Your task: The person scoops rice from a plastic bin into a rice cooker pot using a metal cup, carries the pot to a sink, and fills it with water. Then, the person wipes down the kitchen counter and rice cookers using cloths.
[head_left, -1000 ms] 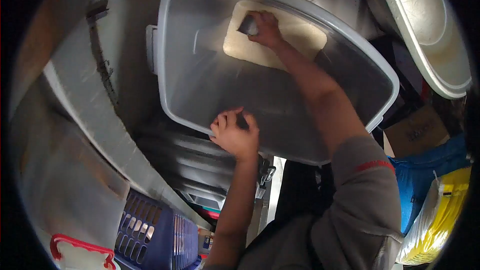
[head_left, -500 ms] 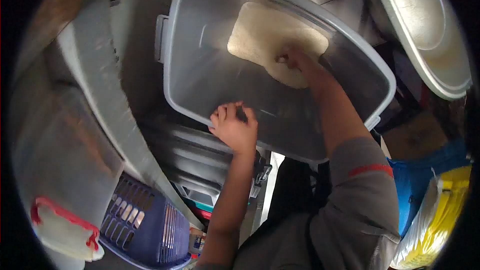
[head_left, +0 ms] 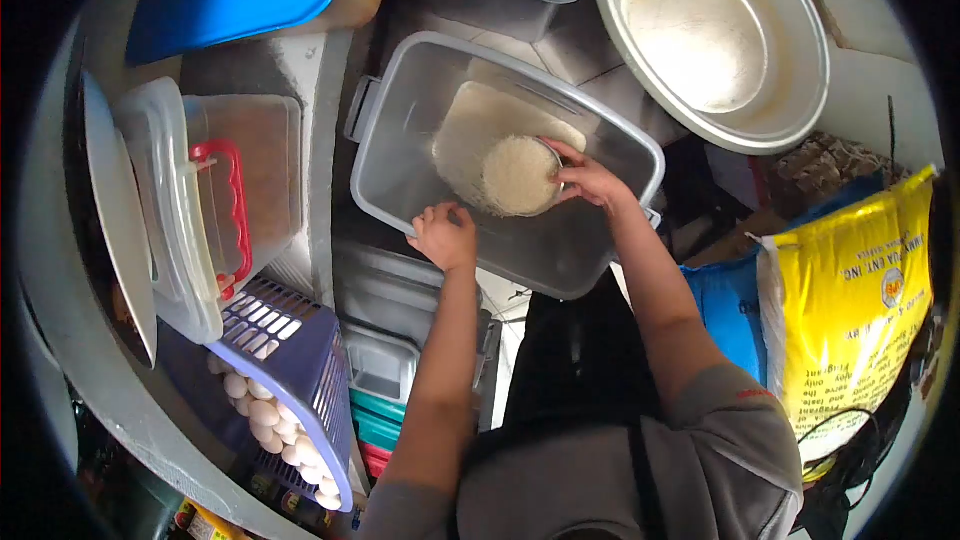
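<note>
A grey plastic storage bin (head_left: 400, 170) stands below me, with a layer of rice (head_left: 470, 120) on its bottom. My right hand (head_left: 592, 183) grips the rim of a round bowl (head_left: 556, 152) heaped with rice, held over the bin. The bowl's outer side is mostly hidden by the rice and my fingers. My left hand (head_left: 445, 237) is curled over the near rim of the bin, its fingers bent inward.
A large round metal basin (head_left: 720, 125) is at upper right. A yellow printed sack (head_left: 850, 310) stands at right beside a blue one (head_left: 725, 310). At left are a purple basket (head_left: 325, 380) with several eggs (head_left: 265, 415) and a clear box (head_left: 255, 160) with a red handle.
My right hand has risen out of the bin's bottom, bringing up the bowl full of rice. The view has pulled back, showing more surroundings. My left hand stays on the rim.
</note>
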{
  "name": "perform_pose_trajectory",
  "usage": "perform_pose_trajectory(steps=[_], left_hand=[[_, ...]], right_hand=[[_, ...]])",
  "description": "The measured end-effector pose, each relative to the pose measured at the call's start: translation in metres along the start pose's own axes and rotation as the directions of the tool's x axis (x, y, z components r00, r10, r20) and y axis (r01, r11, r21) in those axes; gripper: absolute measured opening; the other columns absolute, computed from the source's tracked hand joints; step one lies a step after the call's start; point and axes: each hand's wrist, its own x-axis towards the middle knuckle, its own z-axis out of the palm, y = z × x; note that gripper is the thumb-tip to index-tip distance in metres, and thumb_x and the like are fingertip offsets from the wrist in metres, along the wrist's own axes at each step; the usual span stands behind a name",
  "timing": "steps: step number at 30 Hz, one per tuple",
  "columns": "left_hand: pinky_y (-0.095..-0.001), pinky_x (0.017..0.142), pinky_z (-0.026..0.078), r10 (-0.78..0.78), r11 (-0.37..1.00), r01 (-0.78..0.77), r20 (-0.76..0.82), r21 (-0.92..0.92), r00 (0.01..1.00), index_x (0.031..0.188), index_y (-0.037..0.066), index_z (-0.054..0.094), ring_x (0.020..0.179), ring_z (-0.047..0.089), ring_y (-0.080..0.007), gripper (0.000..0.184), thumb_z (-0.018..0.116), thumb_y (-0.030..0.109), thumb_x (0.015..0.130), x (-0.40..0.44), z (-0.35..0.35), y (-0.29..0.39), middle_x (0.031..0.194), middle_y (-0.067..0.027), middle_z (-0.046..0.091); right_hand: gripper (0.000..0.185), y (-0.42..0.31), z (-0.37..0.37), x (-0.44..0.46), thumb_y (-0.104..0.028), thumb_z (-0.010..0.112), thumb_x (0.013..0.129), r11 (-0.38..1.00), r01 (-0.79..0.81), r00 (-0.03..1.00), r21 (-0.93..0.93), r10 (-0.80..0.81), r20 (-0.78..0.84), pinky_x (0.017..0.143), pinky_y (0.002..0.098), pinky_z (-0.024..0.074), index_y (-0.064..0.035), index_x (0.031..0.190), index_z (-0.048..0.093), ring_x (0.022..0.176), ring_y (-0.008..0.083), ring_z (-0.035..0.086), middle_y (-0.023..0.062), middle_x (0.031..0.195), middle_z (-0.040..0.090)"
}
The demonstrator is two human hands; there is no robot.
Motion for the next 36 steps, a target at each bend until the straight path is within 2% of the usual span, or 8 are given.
perform_pose_trajectory(steps=[10, 12, 15, 20, 22, 24, 32, 36], left_hand=[[-0.0436, 0.077, 0.036, -0.012, 1.0, 0.012, 0.028, -0.001, 1.0, 0.076, 0.017, 0.065, 0.09, 0.051, -0.0214, 0.01, 0.059, 0.023, 0.07, -0.003, -0.001, -0.003, 0.083, 0.0012, 0.06], [-0.0434, 0.076, 0.036, -0.021, 0.999, 0.022, 0.022, -0.031, 1.0, 0.075, 0.018, 0.065, 0.09, 0.051, -0.0211, 0.009, 0.06, 0.023, 0.069, -0.002, -0.003, 0.0, 0.082, 0.0016, 0.06], [-0.0431, 0.075, 0.035, -0.014, 1.0, 0.014, 0.006, -0.027, 1.0, 0.074, 0.019, 0.064, 0.089, 0.052, -0.0208, 0.008, 0.059, 0.023, 0.069, -0.003, 0.003, -0.003, 0.08, 0.0021, 0.06], [-0.043, 0.075, 0.034, 0.003, 0.999, -0.004, -0.026, -0.053, 1.0, 0.073, 0.019, 0.063, 0.088, 0.051, -0.0206, 0.007, 0.058, 0.023, 0.069, -0.002, 0.004, -0.004, 0.079, 0.0024, 0.06], [-0.0432, 0.075, 0.034, 0.002, 0.999, -0.002, -0.025, -0.032, 1.0, 0.073, 0.019, 0.063, 0.088, 0.051, -0.0204, 0.007, 0.058, 0.023, 0.07, -0.003, 0.005, -0.004, 0.08, 0.0026, 0.06], [-0.0437, 0.075, 0.034, 0.008, 1.0, -0.008, -0.014, 0.0, 1.0, 0.073, 0.02, 0.063, 0.088, 0.051, -0.02, 0.007, 0.058, 0.024, 0.07, -0.002, 0.005, -0.004, 0.08, 0.0028, 0.059], [-0.045, 0.077, 0.034, 0.015, 1.0, -0.015, 0.014, -0.012, 1.0, 0.074, 0.019, 0.063, 0.089, 0.051, -0.0208, 0.009, 0.058, 0.025, 0.07, -0.001, 0.007, -0.008, 0.082, 0.0014, 0.06], [-0.0449, 0.076, 0.034, 0.011, 1.0, -0.011, 0.02, -0.009, 1.0, 0.074, 0.019, 0.063, 0.087, 0.052, -0.0213, 0.009, 0.058, 0.024, 0.07, 0.0, 0.002, -0.004, 0.082, 0.0011, 0.061]], right_hand=[[0.066, -0.039, 0.048, -0.035, -0.012, 0.059, 0.066, 0.737, 0.32, 0.947, 0.595, -0.269, -0.175, 0.098, 0.0445, 0.034, 0.0008, 0.126, 0.036, 0.111, 0.0286, 0.047, 0.0147, 0.123, 0.046], [0.063, -0.067, 0.034, -0.056, -0.011, 0.057, 0.071, 0.578, 0.454, 0.878, 0.678, -0.421, -0.229, 0.085, 0.0479, 0.0462, 0.0001, 0.127, 0.031, 0.106, 0.032, 0.051, 0.0173, 0.122, 0.045], [0.066, -0.123, 0.017, -0.098, -0.011, 0.056, 0.071, 0.557, 0.672, 0.738, 0.489, -0.556, -0.382, 0.082, 0.0571, 0.0459, 0.0013, 0.129, 0.026, 0.107, 0.0369, 0.048, 0.0204, 0.124, 0.041], [0.066, -0.199, -0.031, -0.121, -0.007, 0.055, 0.074, 0.5, 0.855, 0.226, -0.137, -0.599, -0.768, 0.077, 0.053, 0.0502, -0.0081, 0.132, 0.024, 0.101, 0.0343, 0.05, 0.0162, 0.119, 0.038], [0.068, -0.227, -0.04, -0.117, -0.01, 0.063, 0.07, 0.489, 0.753, -0.04, -0.44, -0.634, -0.773, 0.079, 0.0507, 0.0473, -0.0149, 0.131, 0.033, 0.105, 0.0336, 0.044, 0.0174, 0.114, 0.037], [0.069, -0.239, -0.074, -0.108, -0.013, 0.071, 0.062, 0.581, -0.097, -0.436, -0.808, -0.755, -0.49, 0.084, 0.05, 0.0416, -0.0192, 0.125, 0.044, 0.111, 0.0371, 0.035, 0.0221, 0.116, 0.033], [0.073, -0.266, -0.114, -0.108, -0.013, 0.076, 0.056, 0.299, -0.708, -0.323, -0.64, -0.943, -0.083, 0.09, 0.0538, 0.0328, -0.037, 0.119, 0.049, 0.115, 0.042, 0.026, 0.0248, 0.127, 0.021], [0.075, -0.269, -0.101, -0.097, -0.014, 0.076, 0.055, 0.341, -0.543, -0.437, -0.768, -0.895, -0.089, 0.091, 0.0535, 0.0318, -0.0327, 0.121, 0.048, 0.114, 0.0424, 0.026, 0.0249, 0.125, 0.023]])
